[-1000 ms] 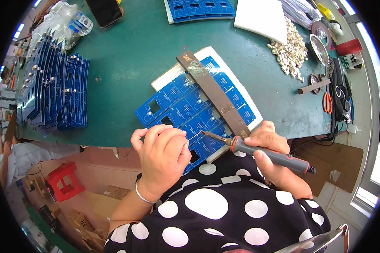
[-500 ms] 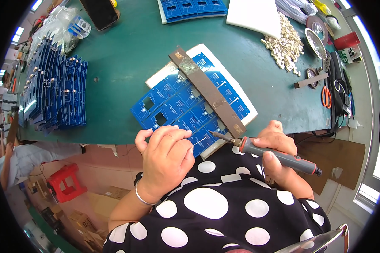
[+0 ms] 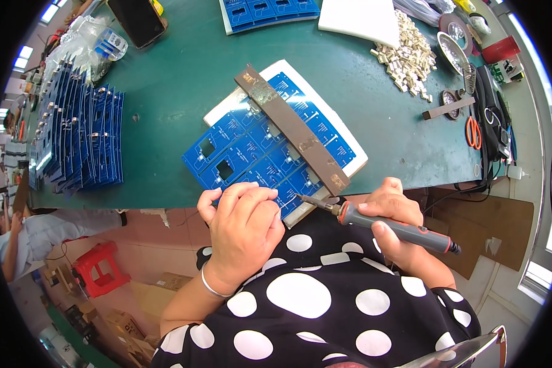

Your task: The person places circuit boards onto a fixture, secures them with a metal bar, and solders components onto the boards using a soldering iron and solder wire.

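My right hand (image 3: 394, 214) grips a grey-and-orange soldering iron (image 3: 398, 232) like a pen, its tip at the near corner of a blue circuit board panel (image 3: 251, 161). At the panel's near edge, my left hand (image 3: 242, 230) is closed with fingers bent. A thin silvery strand, which looks like solder wire (image 3: 287, 203), runs from its fingertips toward the iron's tip; the pinch itself is hidden. A brown metal bar (image 3: 294, 130) lies slantwise across the panel, which rests on a white pad (image 3: 352, 145) and overhangs it on the left.
Several blue panels (image 3: 80, 135) stand packed at the left. A phone (image 3: 138, 21) and plastic bag lie behind them. Small metal parts (image 3: 408, 58) are heaped at the far right by a white foam sheet (image 3: 359, 21). Orange-handled scissors (image 3: 473, 132) lie near the right edge. A person sits at the left.
The whole scene has shifted slightly left and up in view. The iron's tip has moved a little left and nearer on the panel. My left hand has barely moved.
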A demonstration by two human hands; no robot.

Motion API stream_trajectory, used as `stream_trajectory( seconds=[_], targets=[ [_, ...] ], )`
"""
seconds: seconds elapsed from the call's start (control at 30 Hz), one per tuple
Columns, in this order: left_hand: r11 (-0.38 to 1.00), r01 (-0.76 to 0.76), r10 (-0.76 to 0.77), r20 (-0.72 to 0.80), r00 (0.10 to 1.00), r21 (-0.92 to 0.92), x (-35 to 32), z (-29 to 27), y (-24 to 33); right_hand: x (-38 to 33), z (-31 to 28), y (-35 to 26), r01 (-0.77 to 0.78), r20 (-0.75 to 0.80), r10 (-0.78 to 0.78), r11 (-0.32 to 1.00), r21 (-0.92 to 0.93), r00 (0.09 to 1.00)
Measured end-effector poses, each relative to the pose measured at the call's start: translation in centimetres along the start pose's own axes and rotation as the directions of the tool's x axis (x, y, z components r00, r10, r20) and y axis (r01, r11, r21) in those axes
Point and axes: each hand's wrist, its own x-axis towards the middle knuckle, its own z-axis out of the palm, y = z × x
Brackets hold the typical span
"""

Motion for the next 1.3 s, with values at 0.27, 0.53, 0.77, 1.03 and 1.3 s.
stream_trajectory(
  seconds=[0.27, 0.53, 0.77, 1.03, 1.3],
  targets=[
    [1.0, -0.003, 0.004, -0.015, 1.0, 0.017, 0.2, 0.3, 0.0, 0.4, 0.1, 0.0, -0.006, 0.01, 0.006, 1.0, 0.004, 1.0],
    [1.0, -0.015, 0.015, -0.023, 1.0, 0.024, 0.7, 0.5, -0.1, 0.8, 0.1, 0.2, -0.002, 0.012, 0.002, 1.0, 0.003, 1.0],
    [0.999, -0.004, 0.004, -0.003, 1.0, 0.037, 1.0, 0.5, -0.1, 1.3, 0.4, 0.3, 0.018, 0.006, -0.019, 1.0, 0.004, 1.0],
    [0.999, 0.005, -0.005, 0.001, 1.0, 0.047, 1.1, 0.8, -0.1, 1.6, 0.4, 0.2, 0.035, 0.014, -0.035, 0.999, -0.029, 0.999],
    [1.0, -0.029, 0.029, -0.005, 1.0, 0.011, 0.3, 0.1, 0.2, 1.4, -0.4, -0.3, 0.052, 0.037, -0.051, 0.998, -0.038, 0.998]
  ],
)
